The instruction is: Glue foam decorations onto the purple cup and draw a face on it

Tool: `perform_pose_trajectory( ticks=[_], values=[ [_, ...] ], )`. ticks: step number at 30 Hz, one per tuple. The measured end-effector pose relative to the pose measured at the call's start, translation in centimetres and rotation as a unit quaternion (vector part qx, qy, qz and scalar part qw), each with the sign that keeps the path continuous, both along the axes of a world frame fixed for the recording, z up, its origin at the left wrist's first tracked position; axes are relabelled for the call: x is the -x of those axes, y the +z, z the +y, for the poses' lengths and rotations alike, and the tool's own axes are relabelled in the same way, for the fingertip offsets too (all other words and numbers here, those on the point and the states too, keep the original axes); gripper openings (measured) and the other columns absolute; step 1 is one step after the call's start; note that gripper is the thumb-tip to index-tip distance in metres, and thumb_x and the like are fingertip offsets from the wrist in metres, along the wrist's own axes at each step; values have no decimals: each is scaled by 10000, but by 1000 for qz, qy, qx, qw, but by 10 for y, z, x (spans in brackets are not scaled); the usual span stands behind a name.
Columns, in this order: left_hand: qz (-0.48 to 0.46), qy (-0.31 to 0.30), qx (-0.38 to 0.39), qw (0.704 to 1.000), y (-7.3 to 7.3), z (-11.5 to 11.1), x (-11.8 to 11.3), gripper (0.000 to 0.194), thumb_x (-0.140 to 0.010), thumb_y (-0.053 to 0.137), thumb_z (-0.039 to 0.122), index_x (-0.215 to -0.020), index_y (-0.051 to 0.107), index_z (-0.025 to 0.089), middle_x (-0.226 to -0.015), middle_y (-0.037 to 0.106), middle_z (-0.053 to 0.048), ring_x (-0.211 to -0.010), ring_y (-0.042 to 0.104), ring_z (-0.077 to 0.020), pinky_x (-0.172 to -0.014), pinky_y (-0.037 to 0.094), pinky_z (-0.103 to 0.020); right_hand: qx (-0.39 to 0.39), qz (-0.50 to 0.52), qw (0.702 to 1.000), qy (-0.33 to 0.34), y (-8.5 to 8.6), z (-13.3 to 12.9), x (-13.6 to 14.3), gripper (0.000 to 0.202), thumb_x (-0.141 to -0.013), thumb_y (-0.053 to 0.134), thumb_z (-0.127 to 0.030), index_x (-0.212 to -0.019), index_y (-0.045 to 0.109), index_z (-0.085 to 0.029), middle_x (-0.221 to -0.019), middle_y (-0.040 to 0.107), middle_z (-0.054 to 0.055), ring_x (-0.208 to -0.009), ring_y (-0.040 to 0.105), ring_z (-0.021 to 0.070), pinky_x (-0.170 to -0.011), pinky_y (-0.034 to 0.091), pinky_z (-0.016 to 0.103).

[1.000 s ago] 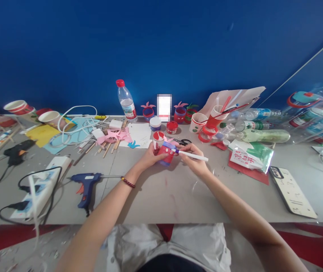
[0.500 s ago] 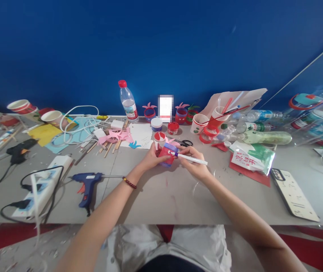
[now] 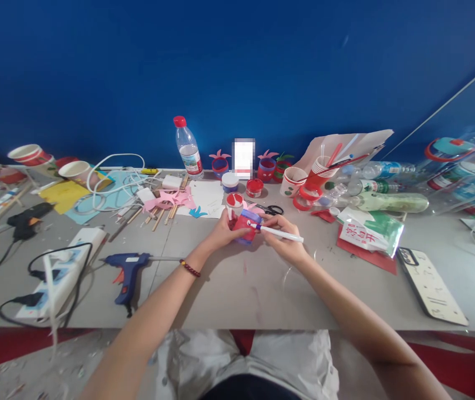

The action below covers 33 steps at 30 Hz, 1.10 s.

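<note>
My left hand (image 3: 223,232) is closed around a small red and blue painted cup (image 3: 243,226), tilted on its side over the table. Pink paper leaves show at its far edge. In my right hand (image 3: 284,236) is a white marker (image 3: 283,234) with a purple end, its tip at the cup's red face, where small white marks show. Just behind the left fingers stands a paper cup (image 3: 234,201) with red at its rim. Scissors (image 3: 274,210) with black handles lie beyond my right hand.
Paint jars (image 3: 254,188) and finished-looking leafy cups (image 3: 266,166) line the wall. A glue gun (image 3: 126,272) and a power strip (image 3: 64,272) lie left. A plastic bottle (image 3: 188,149) stands at the back. A phone (image 3: 432,286) and several bottles (image 3: 391,201) are on the right.
Both hands stay almost in place, with the marker tip still at the red face of the cup. The view has shifted very slightly.
</note>
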<state>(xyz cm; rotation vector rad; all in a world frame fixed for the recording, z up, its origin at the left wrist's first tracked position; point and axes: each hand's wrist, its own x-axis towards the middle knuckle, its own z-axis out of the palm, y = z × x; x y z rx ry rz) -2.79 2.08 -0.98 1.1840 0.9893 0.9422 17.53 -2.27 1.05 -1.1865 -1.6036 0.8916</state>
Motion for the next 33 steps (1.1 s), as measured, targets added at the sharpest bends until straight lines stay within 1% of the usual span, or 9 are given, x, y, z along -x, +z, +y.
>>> perform_pose_trajectory(
  ticks=[4,12,15,18,21,24,27,30,33],
  values=[
    [1,-1,6,1000,1,0,0,654,-547,887,424,-879,359,226,-855,532,37,-817,629,-165,-714,523,-305,-2,7,1000,-9,1,0,2,123,-815,672,-337,-865,624,-235,-1007,757,105,-1227,605,317,-749,590,378],
    [-1,4,-1,1000,-5,2,0,642,-548,892,409,-853,358,226,-823,552,42,-800,639,-170,-697,525,-302,6,35,999,1,1,1,0,135,-826,670,-347,-864,621,-226,-955,758,109,-1229,601,313,-737,580,361],
    [-19,7,9,1000,-7,3,0,622,-561,888,397,-860,370,226,-875,610,9,-859,663,-197,-725,536,-320,4,72,997,-10,0,3,-1,185,-827,680,-382,-893,622,-220,-1028,750,114,-1078,681,293,-697,572,349],
    [-49,16,19,998,-3,1,-1,617,-557,892,389,-859,379,225,-954,654,-25,-915,675,-218,-773,546,-353,-27,120,992,-24,0,6,-2,207,-822,691,-399,-890,609,-223,-1099,732,101,-928,717,241,-743,563,360],
    [-74,33,25,996,1,-1,-4,606,-546,902,360,-890,424,217,-990,676,-41,-942,684,-233,-822,550,-391,-53,148,987,-39,1,8,-2,204,-845,668,-410,-906,590,-231,-956,745,68,-865,716,221,-722,557,344],
    [-101,47,38,993,2,-2,-6,591,-547,904,322,-947,487,201,-1023,691,-62,-994,683,-254,-884,540,-431,-68,139,986,-67,-2,7,-2,203,-860,654,-409,-942,592,-234,-844,720,43,-796,696,205,-661,543,316],
    [-133,58,51,988,3,-2,-8,575,-557,903,298,-984,534,184,-1002,711,-72,-1014,685,-264,-920,529,-443,-81,115,986,-89,-11,5,0,198,-864,651,-400,-957,605,-231,-878,699,49,-783,673,195,-654,535,310],
    [-151,53,56,986,6,-3,-8,561,-592,887,307,-1038,578,164,-1002,728,-93,-1006,693,-270,-919,531,-443,-82,93,990,-64,-19,2,3,207,-880,624,-390,-1017,608,-236,-949,698,63,-831,681,206,-716,553,339],
    [-153,50,38,986,11,-4,-8,565,-613,877,313,-1083,608,152,-1042,731,-109,-999,697,-262,-911,539,-425,-105,53,993,-30,-21,0,6,220,-895,587,-365,-1077,614,-244,-1041,694,73,-923,683,220,-813,559,371]
  ],
)
